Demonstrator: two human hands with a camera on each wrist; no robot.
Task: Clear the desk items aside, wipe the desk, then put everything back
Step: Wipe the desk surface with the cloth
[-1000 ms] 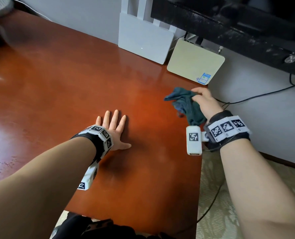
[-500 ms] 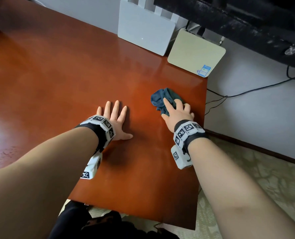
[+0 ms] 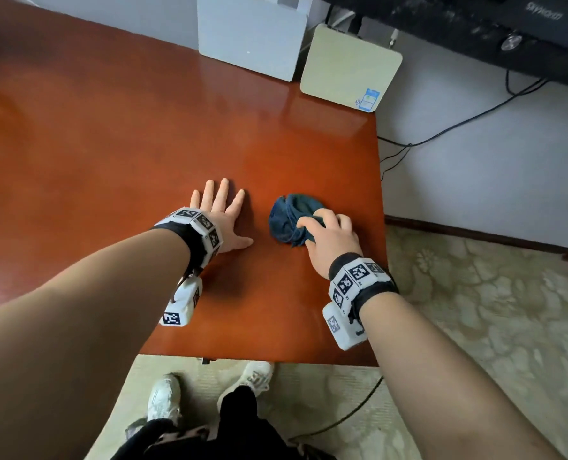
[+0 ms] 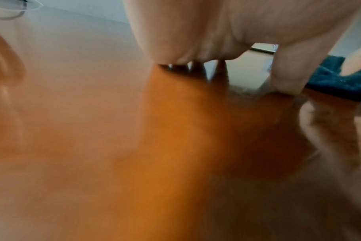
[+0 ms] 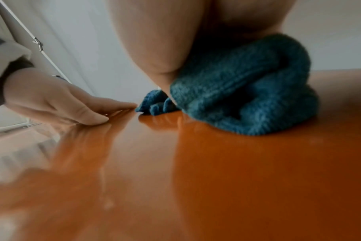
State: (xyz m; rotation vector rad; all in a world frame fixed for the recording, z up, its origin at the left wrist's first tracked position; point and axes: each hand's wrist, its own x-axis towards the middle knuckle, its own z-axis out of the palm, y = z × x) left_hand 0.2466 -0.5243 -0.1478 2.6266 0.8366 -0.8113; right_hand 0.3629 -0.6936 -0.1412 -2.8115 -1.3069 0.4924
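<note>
A bunched dark blue cloth (image 3: 289,220) (image 5: 243,97) (image 4: 338,83) lies on the glossy reddish-brown desk (image 3: 126,134) near its right edge. My right hand (image 3: 329,234) presses down on the cloth with its fingers curled over it. My left hand (image 3: 221,217) (image 5: 58,101) lies flat on the desk, fingers straight and spread, just left of the cloth and holding nothing. In the left wrist view the palm (image 4: 227,29) fills the top of the picture.
A white box (image 3: 252,41) and a cream flat device (image 3: 349,66) lean against the wall at the desk's back right. A dark screen (image 3: 475,28) hangs above, with cables (image 3: 448,127) running down the wall. Patterned floor (image 3: 491,310) lies past the right edge; my shoes (image 3: 209,390) show below.
My right hand brought the cloth down from the air onto the desk and dragged it toward me and nearer the left hand. The left hand has stayed flat in place.
</note>
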